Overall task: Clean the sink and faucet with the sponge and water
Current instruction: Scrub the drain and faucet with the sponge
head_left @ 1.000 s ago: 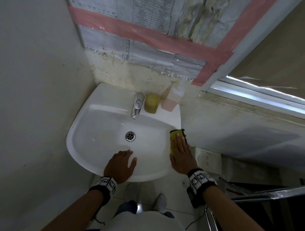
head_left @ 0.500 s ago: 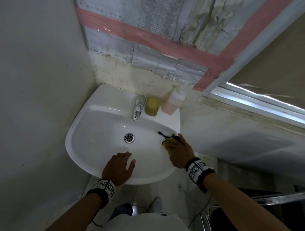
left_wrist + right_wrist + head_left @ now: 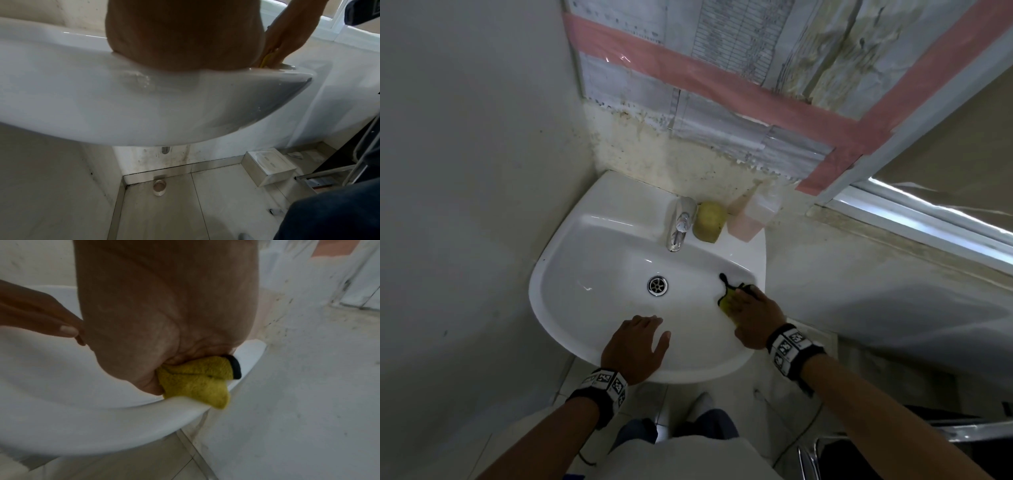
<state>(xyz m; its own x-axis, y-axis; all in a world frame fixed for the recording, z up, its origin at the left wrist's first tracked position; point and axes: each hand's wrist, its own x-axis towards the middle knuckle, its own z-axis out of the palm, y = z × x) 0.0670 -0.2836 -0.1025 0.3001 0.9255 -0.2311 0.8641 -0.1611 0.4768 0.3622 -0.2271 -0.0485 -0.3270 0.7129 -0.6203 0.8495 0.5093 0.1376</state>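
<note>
A white wall sink (image 3: 592,246) fills the middle of the head view, with a chrome faucet (image 3: 681,226) at its back and a drain (image 3: 657,285) in the bowl. My right hand (image 3: 753,313) grips a yellow sponge cloth with black trim (image 3: 726,301) and presses it on the bowl's right inner wall, just below the rim. The right wrist view shows the sponge (image 3: 197,381) bunched under my palm (image 3: 164,313) against the sink (image 3: 102,426). My left hand (image 3: 637,342) rests flat on the front rim and holds nothing. No water runs.
A round yellow sponge (image 3: 709,222) and a pink soap bottle (image 3: 751,216) stand on the rim right of the faucet. Walls close in on the left and right of the sink. Below it are a floor drain cap (image 3: 159,187) and a box (image 3: 269,165).
My right hand has slid the sponge off the sink's right rim and down onto the bowl's right inner wall. The left hand stays on the front rim.
</note>
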